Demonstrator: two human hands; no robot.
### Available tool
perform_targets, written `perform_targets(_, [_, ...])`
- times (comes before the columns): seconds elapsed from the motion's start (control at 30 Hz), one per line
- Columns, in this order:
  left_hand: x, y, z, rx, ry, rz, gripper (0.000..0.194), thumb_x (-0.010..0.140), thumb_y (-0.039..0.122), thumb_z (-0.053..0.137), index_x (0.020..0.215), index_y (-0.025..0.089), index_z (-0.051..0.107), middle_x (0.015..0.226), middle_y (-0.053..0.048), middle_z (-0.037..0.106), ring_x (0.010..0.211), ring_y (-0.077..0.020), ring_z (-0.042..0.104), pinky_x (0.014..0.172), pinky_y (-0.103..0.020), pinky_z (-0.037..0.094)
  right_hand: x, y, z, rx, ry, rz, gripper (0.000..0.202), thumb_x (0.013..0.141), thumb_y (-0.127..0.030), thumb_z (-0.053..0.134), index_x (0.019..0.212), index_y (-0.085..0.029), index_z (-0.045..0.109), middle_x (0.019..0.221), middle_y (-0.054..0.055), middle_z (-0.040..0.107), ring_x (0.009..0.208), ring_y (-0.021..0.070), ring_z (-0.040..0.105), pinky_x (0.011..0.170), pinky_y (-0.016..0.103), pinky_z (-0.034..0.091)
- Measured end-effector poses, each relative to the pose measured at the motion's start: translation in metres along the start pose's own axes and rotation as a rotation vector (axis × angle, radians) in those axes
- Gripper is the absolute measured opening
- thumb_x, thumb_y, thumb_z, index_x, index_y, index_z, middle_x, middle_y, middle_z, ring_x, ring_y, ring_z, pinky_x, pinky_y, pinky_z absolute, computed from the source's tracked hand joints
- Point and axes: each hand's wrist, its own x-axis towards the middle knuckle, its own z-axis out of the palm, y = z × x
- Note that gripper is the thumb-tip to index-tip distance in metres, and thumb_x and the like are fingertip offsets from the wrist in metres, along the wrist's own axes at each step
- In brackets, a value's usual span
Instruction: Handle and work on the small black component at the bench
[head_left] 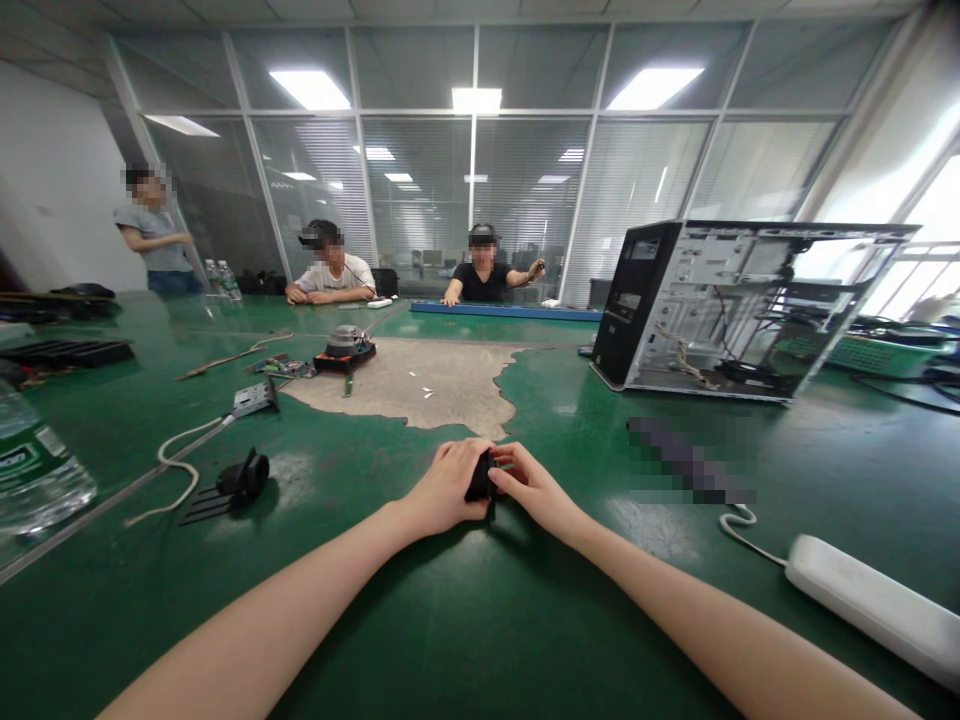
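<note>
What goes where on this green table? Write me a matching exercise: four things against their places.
Things
1. small black part
2. open grey computer case
3. white power strip
4. clear plastic water bottle

Places
A. near right corner of the green table
B. left edge
C. pinched between left hand and right hand
D. far right, standing upright

Pairs: 1-C, 2-D, 3-A, 4-B

A computer case (720, 310) stands on the table (465, 620) far right (a power strip (874, 605) nearer), a water bottle (34, 465) left.
</note>
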Motion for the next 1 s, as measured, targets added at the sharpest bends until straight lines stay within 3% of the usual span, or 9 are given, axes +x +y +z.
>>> perform_targets(0.27, [-0.0006,0.0009,-0.0022,-0.01,-0.004,0.003,0.06,0.06,0.017,0.058,0.113,0.022,0.03,0.112,-0.006,0.046,0.104,-0.0219,0.043,0.09,-0.038,0.028,-0.0025,-0.0048,-0.0024,0.079,-0.054,-0.061,0.025,0.071,-0.031,0.061,0.087,-0.022,0.044,0.093,0.0,0.05,0.087,0.0142,0.052,0.074,0.029,0.045])
perform_targets(0.67, [0.0004,0.0026,-0.0035,-0.013,-0.007,-0.004,0.061,0.06,0.017,0.058,0.113,0.022,0.03,0.109,-0.005,0.047,0.102,-0.0224,0.044,0.09,-0.039,0.028,0.0,0.0001,0.0003,0.036,0.01,0.001,0.025,0.076,-0.035,0.054,0.095,-0.02,0.045,0.088,0.002,0.053,0.085,0.0151,0.053,0.074,0.032,0.045])
perform_targets(1.0, [-0.0001,0.0009,-0.002,0.001,-0.005,0.001,0.061,0.06,0.017,0.058,0.114,0.022,0.029,0.11,-0.006,0.046,0.103,-0.0223,0.043,0.09,-0.039,0.028,-0.0028,-0.0047,-0.0017,0.071,-0.034,-0.049,0.021,0.073,-0.032,0.058,0.085,-0.022,0.044,0.088,-0.001,0.05,0.083,0.0133,0.053,0.071,0.028,0.046])
